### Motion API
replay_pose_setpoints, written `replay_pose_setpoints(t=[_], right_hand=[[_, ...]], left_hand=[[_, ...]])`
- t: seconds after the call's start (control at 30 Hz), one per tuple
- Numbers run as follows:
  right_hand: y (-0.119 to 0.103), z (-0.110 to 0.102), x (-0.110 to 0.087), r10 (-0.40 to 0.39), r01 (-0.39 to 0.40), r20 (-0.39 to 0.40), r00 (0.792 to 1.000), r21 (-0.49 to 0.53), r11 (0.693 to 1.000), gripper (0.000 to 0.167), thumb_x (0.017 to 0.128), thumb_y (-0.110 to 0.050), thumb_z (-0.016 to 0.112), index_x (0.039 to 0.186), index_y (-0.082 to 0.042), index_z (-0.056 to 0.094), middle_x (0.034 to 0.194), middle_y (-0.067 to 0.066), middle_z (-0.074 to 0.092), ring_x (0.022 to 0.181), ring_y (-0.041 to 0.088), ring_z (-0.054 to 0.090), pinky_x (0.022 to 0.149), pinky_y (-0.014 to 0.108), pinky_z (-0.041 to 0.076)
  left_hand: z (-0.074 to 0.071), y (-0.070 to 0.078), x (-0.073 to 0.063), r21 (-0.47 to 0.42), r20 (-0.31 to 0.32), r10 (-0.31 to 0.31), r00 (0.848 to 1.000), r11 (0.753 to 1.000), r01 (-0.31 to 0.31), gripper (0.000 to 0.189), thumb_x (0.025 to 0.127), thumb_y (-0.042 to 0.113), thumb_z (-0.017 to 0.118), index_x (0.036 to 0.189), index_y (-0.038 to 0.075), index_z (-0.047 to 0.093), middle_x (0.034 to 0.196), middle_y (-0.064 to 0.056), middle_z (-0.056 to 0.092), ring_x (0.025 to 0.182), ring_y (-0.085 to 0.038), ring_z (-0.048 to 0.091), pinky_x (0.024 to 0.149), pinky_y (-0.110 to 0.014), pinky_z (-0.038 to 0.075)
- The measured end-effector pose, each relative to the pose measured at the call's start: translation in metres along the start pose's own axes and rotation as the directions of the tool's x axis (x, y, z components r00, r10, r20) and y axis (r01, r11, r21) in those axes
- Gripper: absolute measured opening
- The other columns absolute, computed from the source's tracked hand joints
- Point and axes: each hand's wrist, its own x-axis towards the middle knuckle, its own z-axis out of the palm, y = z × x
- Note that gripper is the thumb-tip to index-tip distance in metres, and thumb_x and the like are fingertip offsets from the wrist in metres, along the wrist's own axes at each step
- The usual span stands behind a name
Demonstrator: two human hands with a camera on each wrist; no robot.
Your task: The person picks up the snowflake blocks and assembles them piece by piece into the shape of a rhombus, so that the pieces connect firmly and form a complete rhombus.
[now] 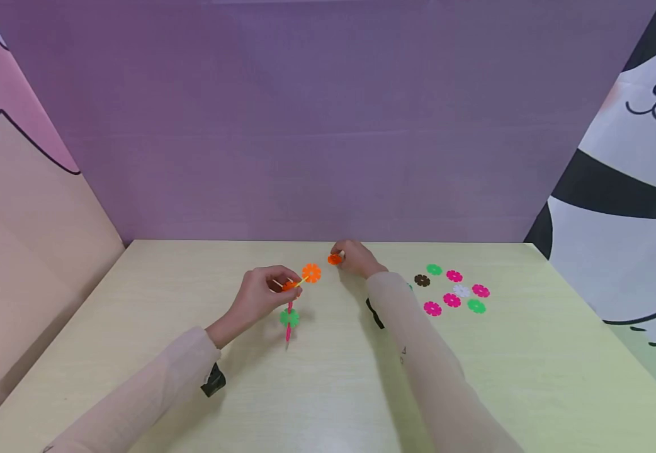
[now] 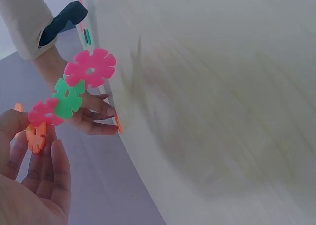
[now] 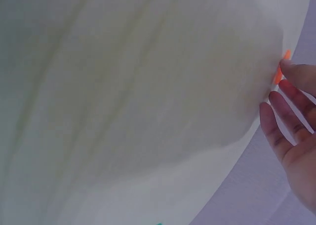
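Note:
My left hand [image 1: 262,292] grips a chain of interlocking flower-shaped plastic discs between thumb and fingers. In that chain, a pink disc [image 2: 91,69] joins a green disc [image 2: 68,96], then a second pink disc [image 2: 45,112] and an orange disc [image 2: 36,137] by the fingers. Another orange disc [image 1: 311,273] stands out at the chain's upper right, joined to a yellow one seen edge-on. Near the table's far edge, my right hand [image 1: 355,258] pinches a separate orange flower disc [image 3: 279,72] between thumb and forefinger, low over the tabletop.
On the right of the pale wooden table [image 1: 328,390] lie several loose flower discs, among them a brown disc [image 1: 422,280], a white disc [image 1: 461,290], a green disc [image 1: 476,306] and a pink disc [image 1: 432,309]. A purple panel [image 1: 328,126] rises behind the table.

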Motion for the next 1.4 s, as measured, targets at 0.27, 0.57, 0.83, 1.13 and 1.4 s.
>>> replay_pose_setpoints(t=[0.27, 0.57, 0.83, 1.13, 1.4], right_hand=[[0.0021, 0.0018, -0.0001, -0.022, 0.022, 0.003, 1.000, -0.063, 0.998, 0.026, 0.084, -0.002, 0.062, 0.110, -0.004, 0.065, 0.115, 0.011, 0.063, 0.109, 0.028, 0.054, 0.095, 0.040, 0.044], [0.0003, 0.0025, -0.0016, 0.008, -0.008, -0.020, 1.000, -0.020, 1.000, 0.020, 0.085, -0.002, 0.060, 0.103, -0.005, 0.068, 0.107, 0.010, 0.065, 0.107, 0.027, 0.054, 0.096, 0.039, 0.044], [0.0013, 0.0044, 0.0005, 0.001, -0.003, -0.028, 1.000, -0.062, 0.998, 0.024, 0.082, 0.001, 0.062, 0.106, -0.003, 0.065, 0.105, 0.012, 0.063, 0.096, 0.026, 0.056, 0.088, 0.036, 0.048], [0.0005, 0.0011, -0.0005, -0.025, 0.024, -0.040, 0.999, -0.017, 1.000, 0.025, 0.076, 0.003, 0.068, 0.101, -0.002, 0.066, 0.103, 0.013, 0.057, 0.095, 0.026, 0.054, 0.086, 0.034, 0.048], [-0.0009, -0.0045, -0.0059, -0.080, 0.082, -0.038, 0.996, 0.053, 0.995, 0.024, 0.079, 0.010, 0.058, 0.099, -0.001, 0.068, 0.097, 0.011, 0.064, 0.087, 0.024, 0.056, 0.081, 0.033, 0.050]], left_hand=[[-0.0010, 0.0024, 0.0010, 0.009, 0.007, 0.008, 1.000, 1.000, -0.008, 0.012, 0.076, 0.018, 0.073, 0.088, 0.019, 0.070, 0.080, 0.001, 0.068, 0.066, -0.012, 0.062, 0.063, -0.026, 0.052], [0.0007, 0.0025, 0.0017, 0.000, 0.016, 0.012, 1.000, 1.000, -0.012, 0.012, 0.076, 0.018, 0.074, 0.087, 0.019, 0.070, 0.080, 0.001, 0.067, 0.065, -0.012, 0.062, 0.062, -0.027, 0.053], [0.0017, 0.0011, 0.0018, 0.006, 0.026, 0.006, 1.000, 1.000, -0.006, 0.012, 0.076, 0.019, 0.074, 0.087, 0.020, 0.070, 0.081, 0.001, 0.067, 0.065, -0.011, 0.062, 0.061, -0.026, 0.052], [0.0008, 0.0005, 0.0015, 0.003, 0.025, 0.003, 1.000, 1.000, -0.003, 0.012, 0.076, 0.017, 0.074, 0.088, 0.018, 0.070, 0.083, 0.000, 0.068, 0.066, -0.012, 0.062, 0.061, -0.026, 0.053], [0.0011, 0.0016, 0.0010, 0.003, 0.026, -0.001, 1.000, 1.000, 0.001, 0.015, 0.075, 0.016, 0.074, 0.089, 0.017, 0.070, 0.084, -0.002, 0.067, 0.066, -0.012, 0.062, 0.061, -0.024, 0.052]])
